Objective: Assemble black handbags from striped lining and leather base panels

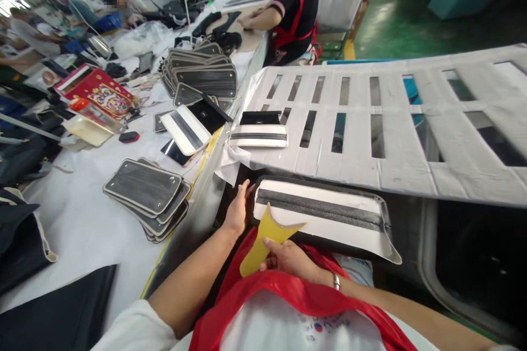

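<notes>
A black bag-like piece lies across my lap, its long pale base panel [321, 207] facing up with a dark grey strip down the middle. At its left end is my left hand [237, 211], fingers stretched out along the black edge; whether it grips the fabric is hidden. My right hand [288, 260] is closed on a yellow flat scraper-like tool [263, 247] with a curved notch, whose tip overlaps the panel's near edge in view. Just beyond, a similar pale panel with a dark strip [258, 136] rests on the slotted white-covered rack.
Stacked dark panels [144, 186] sit on the white table [78, 219] to my left, with more [206, 77] farther back. A phone [176, 152] and a red box [101, 93] are nearby. The slotted rack [362, 104] spans the right. A co-worker [294, 5] works beyond.
</notes>
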A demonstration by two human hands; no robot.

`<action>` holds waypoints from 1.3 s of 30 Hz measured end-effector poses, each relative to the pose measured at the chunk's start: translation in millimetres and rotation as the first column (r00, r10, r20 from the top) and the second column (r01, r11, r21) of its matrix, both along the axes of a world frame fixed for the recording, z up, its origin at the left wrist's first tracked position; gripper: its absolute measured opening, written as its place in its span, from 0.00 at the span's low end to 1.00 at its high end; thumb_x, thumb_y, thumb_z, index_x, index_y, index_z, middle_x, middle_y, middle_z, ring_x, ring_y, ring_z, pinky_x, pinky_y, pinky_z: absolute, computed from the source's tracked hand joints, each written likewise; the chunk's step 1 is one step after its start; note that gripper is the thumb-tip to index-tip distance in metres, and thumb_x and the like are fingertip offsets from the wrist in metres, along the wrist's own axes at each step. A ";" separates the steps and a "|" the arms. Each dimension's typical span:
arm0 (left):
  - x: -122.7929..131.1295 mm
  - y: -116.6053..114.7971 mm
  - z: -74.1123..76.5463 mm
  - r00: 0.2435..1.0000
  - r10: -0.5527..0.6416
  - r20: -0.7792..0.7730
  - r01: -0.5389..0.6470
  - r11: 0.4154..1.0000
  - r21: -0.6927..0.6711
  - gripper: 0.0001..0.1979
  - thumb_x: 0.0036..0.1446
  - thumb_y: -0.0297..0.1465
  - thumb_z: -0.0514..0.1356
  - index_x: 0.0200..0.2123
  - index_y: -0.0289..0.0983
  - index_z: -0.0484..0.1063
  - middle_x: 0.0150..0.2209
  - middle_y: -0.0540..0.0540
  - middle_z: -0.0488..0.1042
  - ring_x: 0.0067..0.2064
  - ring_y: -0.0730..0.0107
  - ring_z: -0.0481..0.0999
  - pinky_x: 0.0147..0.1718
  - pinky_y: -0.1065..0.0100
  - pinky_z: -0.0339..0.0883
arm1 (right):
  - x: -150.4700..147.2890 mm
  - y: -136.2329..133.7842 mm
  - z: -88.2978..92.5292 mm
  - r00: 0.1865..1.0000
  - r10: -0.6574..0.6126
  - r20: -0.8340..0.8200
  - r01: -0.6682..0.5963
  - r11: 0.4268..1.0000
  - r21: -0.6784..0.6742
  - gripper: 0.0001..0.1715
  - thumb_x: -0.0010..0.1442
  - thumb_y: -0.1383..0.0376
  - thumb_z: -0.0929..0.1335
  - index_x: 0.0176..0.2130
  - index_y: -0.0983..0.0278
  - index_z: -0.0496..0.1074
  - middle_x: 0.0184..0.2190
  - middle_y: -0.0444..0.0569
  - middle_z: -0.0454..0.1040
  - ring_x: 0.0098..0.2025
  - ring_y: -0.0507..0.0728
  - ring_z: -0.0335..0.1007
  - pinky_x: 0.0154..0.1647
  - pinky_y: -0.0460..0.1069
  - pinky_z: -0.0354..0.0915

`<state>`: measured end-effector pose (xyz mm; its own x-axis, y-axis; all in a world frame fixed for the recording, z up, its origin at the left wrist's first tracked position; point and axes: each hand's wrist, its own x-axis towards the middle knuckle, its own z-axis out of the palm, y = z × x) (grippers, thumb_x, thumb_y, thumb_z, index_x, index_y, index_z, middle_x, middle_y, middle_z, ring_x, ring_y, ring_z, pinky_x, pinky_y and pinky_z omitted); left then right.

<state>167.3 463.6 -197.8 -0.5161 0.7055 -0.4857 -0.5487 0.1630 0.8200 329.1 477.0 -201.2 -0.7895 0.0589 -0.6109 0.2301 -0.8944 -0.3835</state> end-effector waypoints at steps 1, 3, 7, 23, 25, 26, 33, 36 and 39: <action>-5.6 -1.8 -3.4 0.997 0.004 0.078 -0.006 1.000 0.028 0.29 0.63 0.47 0.43 0.62 0.39 0.54 0.63 0.43 0.59 0.63 0.61 0.58 0.60 0.60 0.53 | -4.3 -2.1 1.5 1.000 0.008 0.010 -0.009 1.000 0.019 0.18 0.52 0.54 0.71 0.29 0.67 0.69 0.19 0.48 0.71 0.21 0.52 0.70 0.21 0.44 0.65; -16.4 -2.7 -7.9 0.988 -0.055 0.143 0.043 0.996 0.083 0.27 0.63 0.46 0.44 0.58 0.37 0.61 0.59 0.43 0.65 0.59 0.60 0.64 0.58 0.61 0.57 | -17.7 -6.6 5.9 0.999 0.037 0.011 -0.038 0.998 0.042 0.16 0.55 0.56 0.69 0.29 0.68 0.68 0.19 0.49 0.71 0.20 0.52 0.70 0.21 0.44 0.65; -35.7 5.3 -5.2 0.942 -0.275 0.190 0.252 0.958 0.138 0.29 0.62 0.49 0.43 0.55 0.37 0.67 0.54 0.42 0.71 0.57 0.57 0.67 0.58 0.57 0.57 | -50.7 -15.8 15.4 0.998 0.032 0.052 -0.032 1.000 0.000 0.13 0.62 0.60 0.64 0.33 0.69 0.67 0.22 0.49 0.72 0.19 0.50 0.68 0.21 0.44 0.65; -14.4 41.4 12.7 -0.372 -0.505 -0.779 0.220 0.767 -0.603 0.26 0.63 0.43 0.47 0.61 0.39 0.57 0.64 0.42 0.56 0.64 0.52 0.51 0.61 0.41 0.38 | -64.3 -14.0 12.7 0.988 -0.069 0.135 0.078 0.995 -0.061 0.14 0.62 0.58 0.64 0.29 0.65 0.64 0.13 0.39 0.62 0.15 0.49 0.58 0.18 0.45 0.60; -11.9 41.9 13.1 -0.393 -0.492 -0.777 0.216 0.772 -0.598 0.26 0.63 0.43 0.47 0.61 0.39 0.57 0.64 0.42 0.56 0.64 0.53 0.51 0.61 0.41 0.36 | -64.4 -13.0 13.8 0.986 -0.060 0.158 0.072 0.995 -0.070 0.14 0.63 0.59 0.62 0.28 0.64 0.63 0.12 0.38 0.60 0.14 0.49 0.58 0.19 0.45 0.60; -11.0 42.3 13.2 -0.388 -0.485 -0.784 0.220 0.777 -0.590 0.26 0.63 0.43 0.47 0.62 0.40 0.56 0.64 0.42 0.56 0.65 0.53 0.51 0.61 0.40 0.35 | -64.7 -13.0 14.5 0.984 -0.065 0.167 0.077 0.995 -0.064 0.15 0.64 0.60 0.61 0.27 0.64 0.62 0.12 0.38 0.59 0.14 0.49 0.57 0.18 0.45 0.60; -30.1 36.1 7.8 0.336 -0.396 -0.855 0.436 0.870 -0.231 0.27 0.63 0.42 0.47 0.62 0.39 0.55 0.64 0.41 0.55 0.65 0.58 0.53 0.62 0.51 0.43 | -59.9 -20.6 24.2 0.982 -0.047 0.182 0.030 0.995 0.099 0.15 0.60 0.57 0.63 0.27 0.64 0.65 0.14 0.43 0.65 0.14 0.49 0.59 0.15 0.44 0.56; -46.1 17.4 -2.7 0.836 -0.292 -0.464 0.333 0.943 0.006 0.25 0.64 0.40 0.44 0.61 0.38 0.56 0.62 0.40 0.59 0.62 0.59 0.60 0.58 0.54 0.55 | -45.9 -17.1 34.8 0.979 -0.007 0.206 -0.049 0.963 0.266 0.13 0.55 0.58 0.64 0.31 0.66 0.69 0.17 0.47 0.69 0.14 0.52 0.62 0.13 0.45 0.53; -51.3 -4.3 -16.7 0.938 -0.295 -0.182 0.319 0.941 0.114 0.24 0.59 0.37 0.53 0.57 0.37 0.63 0.60 0.41 0.63 0.61 0.56 0.62 0.57 0.54 0.57 | -38.7 4.2 49.5 0.967 -0.197 0.162 0.092 0.862 0.499 0.14 0.50 0.59 0.66 0.33 0.67 0.71 0.19 0.47 0.71 0.19 0.54 0.66 0.18 0.47 0.60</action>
<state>116.0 459.2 -214.5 -0.3263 0.8965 -0.2997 -0.3495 0.1802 0.9195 290.4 481.2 -151.8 -0.6128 0.4920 -0.6184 0.2309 -0.6369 -0.7355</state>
